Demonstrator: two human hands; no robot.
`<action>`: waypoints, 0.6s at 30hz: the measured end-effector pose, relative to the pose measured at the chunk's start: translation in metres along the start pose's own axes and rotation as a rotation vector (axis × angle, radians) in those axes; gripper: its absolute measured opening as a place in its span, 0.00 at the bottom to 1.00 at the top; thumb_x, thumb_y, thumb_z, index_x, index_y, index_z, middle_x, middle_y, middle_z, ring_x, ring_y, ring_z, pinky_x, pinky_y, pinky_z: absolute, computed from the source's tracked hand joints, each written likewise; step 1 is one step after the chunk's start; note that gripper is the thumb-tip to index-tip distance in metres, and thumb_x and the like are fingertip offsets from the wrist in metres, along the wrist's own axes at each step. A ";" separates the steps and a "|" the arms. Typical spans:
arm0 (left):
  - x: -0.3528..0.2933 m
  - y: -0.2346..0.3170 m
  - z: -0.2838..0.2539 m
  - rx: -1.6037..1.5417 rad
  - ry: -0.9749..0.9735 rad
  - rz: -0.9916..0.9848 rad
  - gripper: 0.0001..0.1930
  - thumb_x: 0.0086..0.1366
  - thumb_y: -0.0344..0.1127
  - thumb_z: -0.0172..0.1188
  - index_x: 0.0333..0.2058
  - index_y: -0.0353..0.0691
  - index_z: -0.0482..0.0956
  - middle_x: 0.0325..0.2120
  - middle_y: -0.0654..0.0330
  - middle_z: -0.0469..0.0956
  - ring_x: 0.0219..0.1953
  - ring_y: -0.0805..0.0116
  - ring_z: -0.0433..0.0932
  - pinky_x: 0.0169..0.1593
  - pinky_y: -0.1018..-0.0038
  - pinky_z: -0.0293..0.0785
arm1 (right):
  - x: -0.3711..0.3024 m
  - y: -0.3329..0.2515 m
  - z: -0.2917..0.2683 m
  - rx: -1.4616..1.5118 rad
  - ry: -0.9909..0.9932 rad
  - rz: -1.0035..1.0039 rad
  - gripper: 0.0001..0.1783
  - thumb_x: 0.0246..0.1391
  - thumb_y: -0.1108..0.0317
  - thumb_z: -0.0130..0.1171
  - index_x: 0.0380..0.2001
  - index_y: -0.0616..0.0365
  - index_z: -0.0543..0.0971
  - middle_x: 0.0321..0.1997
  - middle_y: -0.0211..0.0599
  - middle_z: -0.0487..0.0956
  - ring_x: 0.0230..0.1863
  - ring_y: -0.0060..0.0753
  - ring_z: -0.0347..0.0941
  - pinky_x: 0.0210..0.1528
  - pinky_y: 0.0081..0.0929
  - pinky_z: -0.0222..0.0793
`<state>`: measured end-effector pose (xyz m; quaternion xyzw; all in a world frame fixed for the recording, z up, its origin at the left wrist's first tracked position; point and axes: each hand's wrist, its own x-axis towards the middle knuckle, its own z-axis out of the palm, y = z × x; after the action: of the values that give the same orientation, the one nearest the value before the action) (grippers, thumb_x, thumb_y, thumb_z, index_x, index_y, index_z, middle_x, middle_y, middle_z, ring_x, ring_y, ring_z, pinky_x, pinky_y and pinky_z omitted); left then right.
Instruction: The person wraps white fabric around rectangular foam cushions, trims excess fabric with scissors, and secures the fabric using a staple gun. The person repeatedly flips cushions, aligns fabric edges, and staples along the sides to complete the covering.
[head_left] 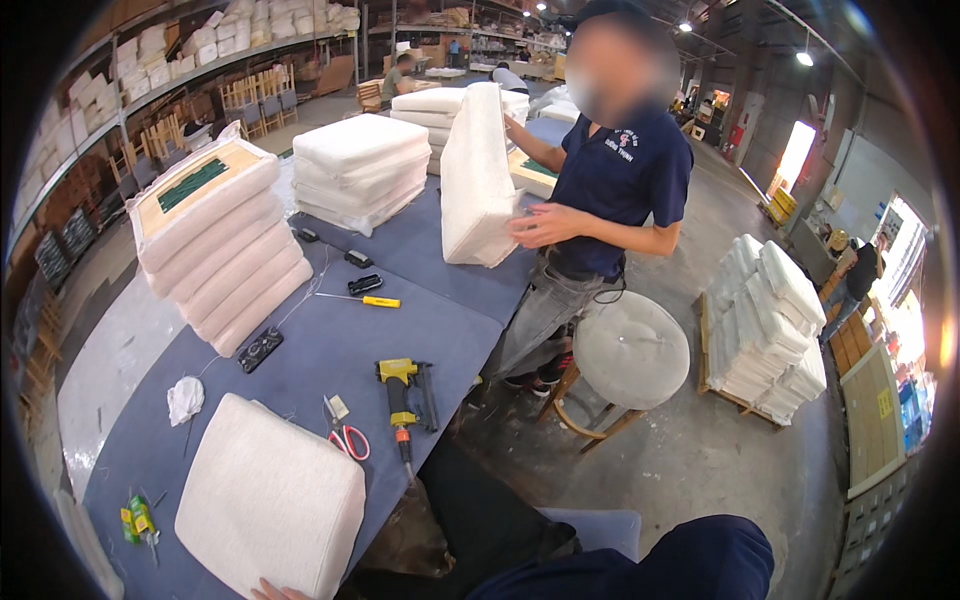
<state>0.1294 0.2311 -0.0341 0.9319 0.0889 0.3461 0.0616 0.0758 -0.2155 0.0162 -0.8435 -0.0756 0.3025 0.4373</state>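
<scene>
A cream upholstered seat cushion (270, 490) lies on the blue-grey work table in front of me. Fingers of my left hand (277, 591) rest apart against its near edge; the rest of that hand is cut off by the lower border. My right hand is out of view. Beyond the cushion are red-handled scissors (350, 440) and a yellow and black air stapler (402, 395) with a hose joined to it. Across the table, a co-worker in a navy shirt steadies a cream cushion (480, 180) standing on edge, one hand (550, 225) beside it.
Stacked cushions (225, 250) and another pile (360, 170) stand along the table (420, 285). A yellow-handled screwdriver (380, 301), a black power strip (260, 350) and green-yellow packets (138, 519) lie about. Right of the table are a round stool (632, 350) and wrapped cushions (765, 320) on a pallet.
</scene>
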 end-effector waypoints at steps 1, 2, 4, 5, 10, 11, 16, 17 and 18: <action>0.002 -0.004 -0.002 -0.052 0.005 0.016 0.23 0.80 0.49 0.51 0.65 0.48 0.83 0.65 0.40 0.78 0.68 0.31 0.72 0.72 0.39 0.67 | 0.001 -0.003 0.006 0.004 -0.013 -0.026 0.33 0.75 0.43 0.42 0.44 0.57 0.89 0.38 0.51 0.90 0.44 0.53 0.89 0.50 0.51 0.82; 0.000 -0.003 -0.003 -0.001 -0.010 0.010 0.23 0.80 0.49 0.51 0.64 0.48 0.83 0.64 0.39 0.78 0.67 0.31 0.72 0.72 0.39 0.67 | 0.002 -0.004 0.012 -0.001 -0.028 -0.050 0.33 0.75 0.43 0.42 0.44 0.57 0.89 0.38 0.51 0.90 0.44 0.53 0.89 0.50 0.51 0.82; 0.011 0.024 -0.029 0.122 -0.040 0.017 0.22 0.80 0.48 0.52 0.63 0.47 0.83 0.63 0.38 0.79 0.67 0.30 0.73 0.72 0.40 0.67 | -0.009 0.007 0.025 0.012 -0.071 -0.066 0.33 0.74 0.43 0.42 0.44 0.57 0.89 0.38 0.51 0.90 0.44 0.53 0.89 0.50 0.51 0.82; 0.006 0.022 -0.036 0.139 -0.046 -0.009 0.23 0.79 0.49 0.53 0.65 0.47 0.82 0.64 0.38 0.78 0.67 0.31 0.72 0.72 0.39 0.66 | -0.016 0.017 0.032 0.014 -0.098 -0.072 0.33 0.74 0.43 0.42 0.44 0.57 0.89 0.38 0.51 0.90 0.44 0.53 0.89 0.50 0.51 0.82; -0.015 -0.032 0.010 0.226 -0.076 -0.105 0.28 0.81 0.53 0.48 0.71 0.45 0.76 0.72 0.45 0.72 0.74 0.37 0.68 0.74 0.46 0.68 | -0.141 0.190 0.015 0.066 -0.468 0.258 0.32 0.74 0.43 0.43 0.43 0.58 0.88 0.37 0.51 0.90 0.44 0.53 0.89 0.49 0.51 0.82; -0.019 -0.031 0.020 0.179 -0.086 -0.129 0.26 0.79 0.49 0.51 0.69 0.45 0.78 0.72 0.45 0.72 0.74 0.37 0.67 0.73 0.46 0.68 | -0.168 0.220 -0.004 0.007 -0.408 0.352 0.32 0.74 0.43 0.43 0.43 0.58 0.88 0.37 0.51 0.90 0.44 0.53 0.89 0.49 0.51 0.82; -0.010 -0.017 0.015 0.065 -0.060 -0.206 0.24 0.77 0.42 0.56 0.68 0.48 0.80 0.72 0.45 0.72 0.75 0.36 0.65 0.74 0.47 0.65 | -0.016 0.135 -0.183 -0.598 0.901 0.164 0.19 0.67 0.52 0.58 0.52 0.52 0.82 0.40 0.48 0.87 0.49 0.58 0.84 0.50 0.59 0.77; -0.013 -0.023 0.015 0.059 -0.061 -0.194 0.24 0.77 0.42 0.56 0.68 0.48 0.80 0.72 0.45 0.72 0.75 0.36 0.65 0.74 0.47 0.65 | 0.028 0.111 -0.211 -0.323 0.832 0.203 0.21 0.69 0.50 0.54 0.55 0.49 0.83 0.53 0.47 0.87 0.55 0.58 0.84 0.54 0.57 0.79; -0.015 -0.022 0.013 0.045 -0.072 -0.189 0.24 0.77 0.42 0.56 0.68 0.48 0.80 0.72 0.44 0.72 0.75 0.35 0.65 0.75 0.46 0.64 | 0.070 0.097 -0.222 -0.219 0.957 0.029 0.21 0.73 0.51 0.55 0.55 0.53 0.82 0.51 0.45 0.88 0.53 0.49 0.86 0.53 0.48 0.81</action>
<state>0.1240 0.2491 -0.0574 0.9324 0.1819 0.3030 0.0761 0.2469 -0.4006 0.0051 -0.9299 0.1143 -0.1224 0.3275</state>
